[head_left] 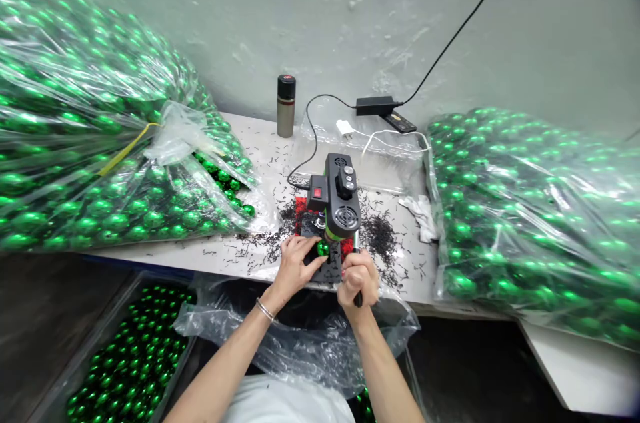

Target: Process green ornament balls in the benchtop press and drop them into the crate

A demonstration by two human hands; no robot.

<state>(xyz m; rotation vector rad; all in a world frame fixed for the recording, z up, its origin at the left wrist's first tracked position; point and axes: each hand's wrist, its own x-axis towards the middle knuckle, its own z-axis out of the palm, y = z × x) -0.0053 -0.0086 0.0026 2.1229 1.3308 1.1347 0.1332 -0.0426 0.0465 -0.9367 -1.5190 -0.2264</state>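
Note:
Between the thumb and fingers of my left hand (296, 264) is a shiny green ball (323, 248), held under the front end of a black bench machine (341, 196). This machine has round vents, a few buttons and a red switch on its side. My right hand (359, 280) is wrapped round the black-tipped lever handle (358, 299) at the machine's right side. Small black bits (379, 235) lie heaped and scattered around the base, with red material showing beneath the machine. The contact between ball and machine is partly hidden.
Clear bags of green balls stand at left (100, 143) and right (530, 223). A bottle (286, 106), a power adapter (376, 105) and a white plug (345, 128) are behind the machine. Below the table edge are an open bag of green balls (135, 350) and clear plastic sheeting (300, 350).

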